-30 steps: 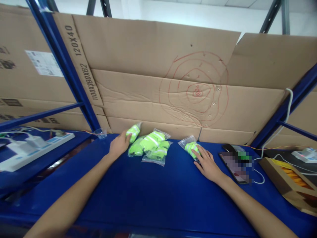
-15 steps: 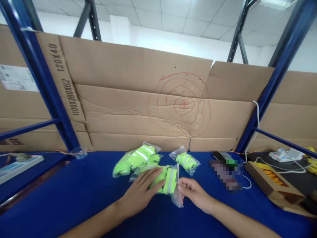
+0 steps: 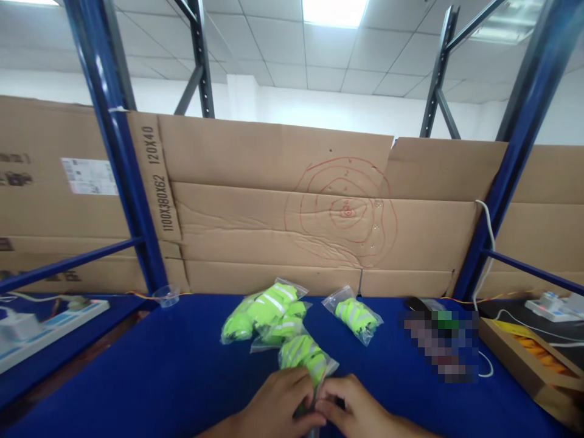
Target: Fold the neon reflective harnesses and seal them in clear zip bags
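A clear zip-lock bag (image 3: 302, 354) holds folded neon-yellow fabric with silvery reflective stripes and lies at the front of the blue table. My left hand (image 3: 281, 401) is closed on the near end of this bag, thumb and fingers together. Right beside it, my right hand (image 3: 354, 404) pinches the same end, the fingertips of both hands almost meeting. The bag's opening edge is mostly hidden between my fingers. Behind it lies a pile of similar bags (image 3: 267, 307), touching or nearly touching its far end. One more yellow-filled bag (image 3: 356, 315) rests apart, farther right.
On the right are a partly blurred-out phone-like item (image 3: 417, 304), a white cable (image 3: 487, 368) and an open cardboard box (image 3: 533, 365). A clear plastic cup (image 3: 166, 296) stands back left, near a power strip (image 3: 59, 331). A cardboard wall (image 3: 255, 213) closes the back.
Both hands have come together at the bag's near end and moved closer to me with the bag. My left hand no longer lies flat on top. The camera view has tilted up.
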Demonstrator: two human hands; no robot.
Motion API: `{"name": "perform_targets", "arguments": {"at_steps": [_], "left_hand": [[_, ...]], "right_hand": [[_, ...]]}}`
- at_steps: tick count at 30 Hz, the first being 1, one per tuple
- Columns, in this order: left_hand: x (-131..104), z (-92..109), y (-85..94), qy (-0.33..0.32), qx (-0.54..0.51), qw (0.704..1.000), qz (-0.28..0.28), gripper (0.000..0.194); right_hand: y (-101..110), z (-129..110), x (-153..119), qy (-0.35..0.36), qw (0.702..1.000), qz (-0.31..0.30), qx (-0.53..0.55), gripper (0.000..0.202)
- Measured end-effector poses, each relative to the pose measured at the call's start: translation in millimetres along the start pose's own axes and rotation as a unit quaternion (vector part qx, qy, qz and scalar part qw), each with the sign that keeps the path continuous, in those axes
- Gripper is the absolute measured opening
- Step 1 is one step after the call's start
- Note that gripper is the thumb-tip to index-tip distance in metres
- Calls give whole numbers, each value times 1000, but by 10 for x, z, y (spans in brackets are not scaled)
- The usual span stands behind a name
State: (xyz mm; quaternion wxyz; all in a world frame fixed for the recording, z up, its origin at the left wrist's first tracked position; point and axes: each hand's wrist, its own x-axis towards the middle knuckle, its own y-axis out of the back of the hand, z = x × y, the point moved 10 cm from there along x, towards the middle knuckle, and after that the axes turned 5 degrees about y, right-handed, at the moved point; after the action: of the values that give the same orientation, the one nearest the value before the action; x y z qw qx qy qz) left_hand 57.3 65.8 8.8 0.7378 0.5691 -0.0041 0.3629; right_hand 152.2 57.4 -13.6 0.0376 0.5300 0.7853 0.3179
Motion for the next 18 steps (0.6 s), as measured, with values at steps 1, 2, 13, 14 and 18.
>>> {"name": "perform_targets", "arguments": {"at_steps": [1,2,13,14,18], "left_hand": [[9,-8,-12,2,-14,1000,-15,34],[20,-16,-1,7,-33,999,-29,28],[19,-204,464,104,-163,978,72,38],[-4,-145,400,94,-162,980,61,38],[-71,103,269,24,-148,988,33,27]], "right_hand": [[-7,-40,-13,14,1000,-7,-8,31],[8,-96,-29,35,999,-10,-25,30],[647,-96,-149,7,954,172,-244,35],[632,-189,-163,45,943,182,-274,36],[490,-410,-222,151,920,175,-315,19]]}}
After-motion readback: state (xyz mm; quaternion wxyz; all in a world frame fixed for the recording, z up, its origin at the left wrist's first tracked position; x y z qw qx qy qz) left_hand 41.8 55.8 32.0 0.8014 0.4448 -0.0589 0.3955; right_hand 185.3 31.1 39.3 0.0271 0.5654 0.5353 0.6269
